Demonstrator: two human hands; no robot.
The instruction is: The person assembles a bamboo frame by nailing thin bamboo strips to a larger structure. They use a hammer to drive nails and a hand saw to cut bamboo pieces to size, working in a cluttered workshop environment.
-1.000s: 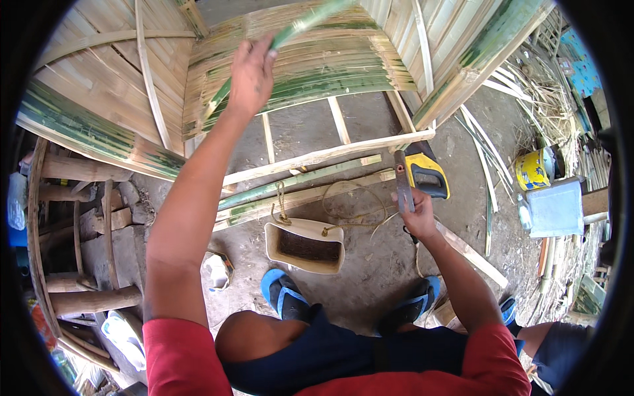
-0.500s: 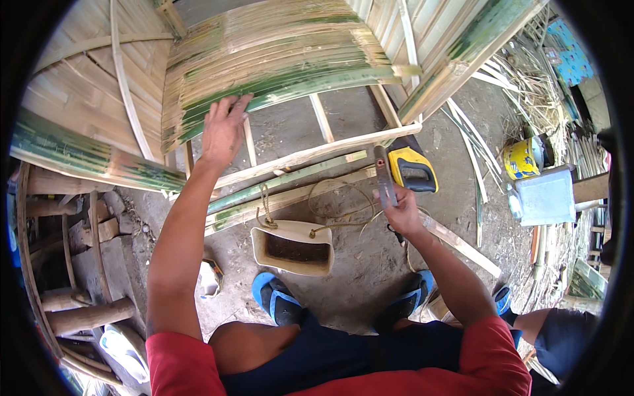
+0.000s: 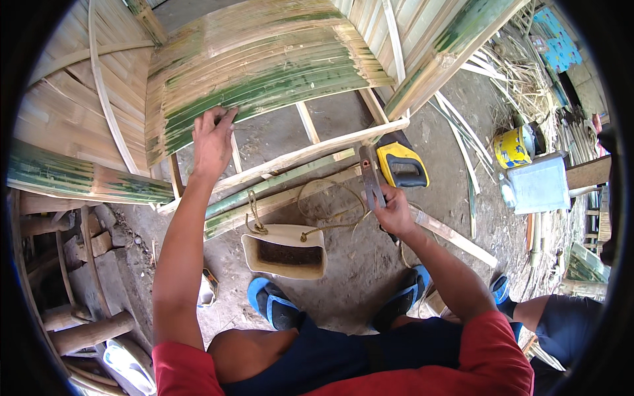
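My left hand (image 3: 212, 138) rests with spread fingers on the lower edge of a curved panel of green and tan bamboo slats (image 3: 264, 66), which sits on a frame of bamboo rails (image 3: 290, 175). My right hand (image 3: 394, 211) grips a tool with a grey metal head (image 3: 371, 178), held upright just below the frame. A yellow and black handsaw handle (image 3: 403, 165) lies against the rail right beside that hand. A cream plastic container (image 3: 285, 251) with a rope loop stands on the ground between the frame and my blue sandals (image 3: 274, 303).
Split bamboo strips (image 3: 462, 132) lie scattered at the right near a yellow tin (image 3: 514, 146) and a pale board (image 3: 541, 185). Round logs (image 3: 86, 330) lie at the lower left. Another person's leg (image 3: 561, 323) is at the lower right. Bamboo panels (image 3: 66, 119) stand on the left.
My left hand came down from the top of the slat panel to its lower edge. My right hand kept its tool and shifted slightly; the view tilted.
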